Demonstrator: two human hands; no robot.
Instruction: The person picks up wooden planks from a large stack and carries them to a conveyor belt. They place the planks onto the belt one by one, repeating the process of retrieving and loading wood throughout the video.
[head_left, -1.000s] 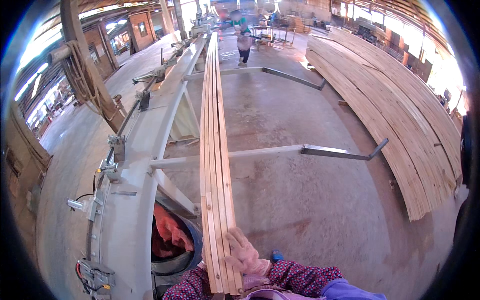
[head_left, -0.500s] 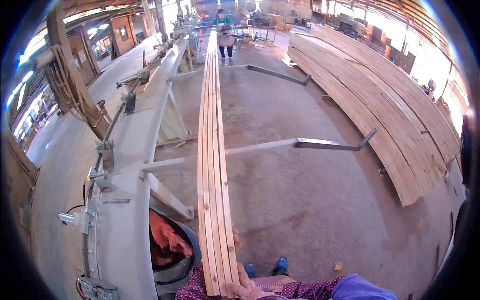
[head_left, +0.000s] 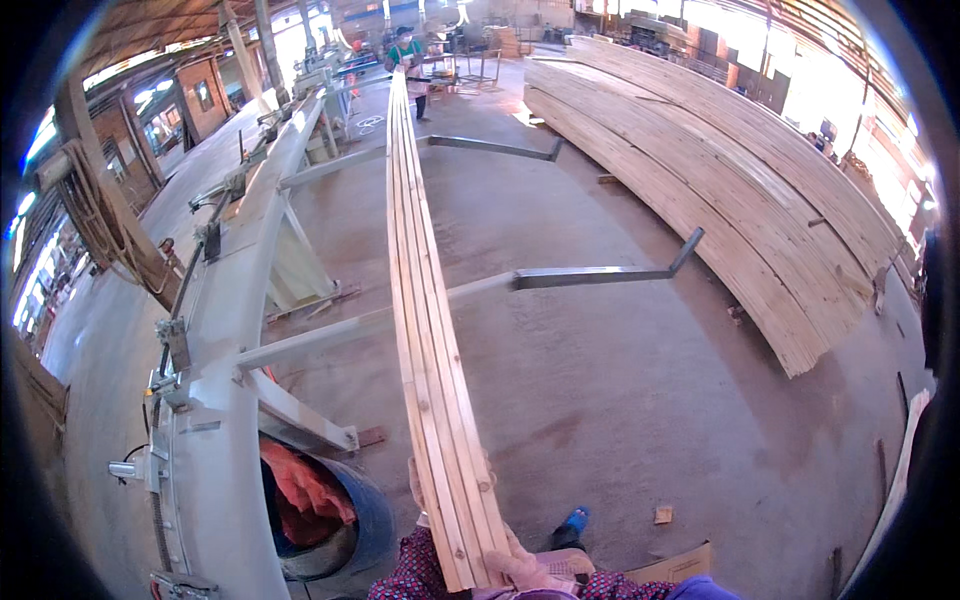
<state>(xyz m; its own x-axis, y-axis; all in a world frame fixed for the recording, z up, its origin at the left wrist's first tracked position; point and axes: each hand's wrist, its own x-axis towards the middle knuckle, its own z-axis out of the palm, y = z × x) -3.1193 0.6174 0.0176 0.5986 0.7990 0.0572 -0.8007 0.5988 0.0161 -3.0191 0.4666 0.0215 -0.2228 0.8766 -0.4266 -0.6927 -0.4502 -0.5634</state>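
Note:
A bundle of several long, narrow wooden strips (head_left: 432, 350) runs from close to my body to a person (head_left: 408, 60) in a green top at its far end. My left hand (head_left: 417, 487) wraps round the bundle from its left side and underneath. Its palm is hidden, and some fingertips show at the bundle's right edge. Near the close end, my right hand (head_left: 530, 562), in a pinkish glove, grips the strips from the right. The bundle hangs above the metal support arms of the machine.
The long grey machine bed (head_left: 225, 400) stands on the left, with a support arm (head_left: 590, 277) reaching right. Below it sits a dark blue drum (head_left: 372, 520) holding red material (head_left: 300, 490). A big stack of boards (head_left: 700, 190) lies right. Cardboard (head_left: 680, 565) and a small wood block (head_left: 663, 515) lie near my feet.
The bundle's near end has shifted right, away from the machine, still in both my hands. My view has swung right, and cardboard now shows at the lower edge.

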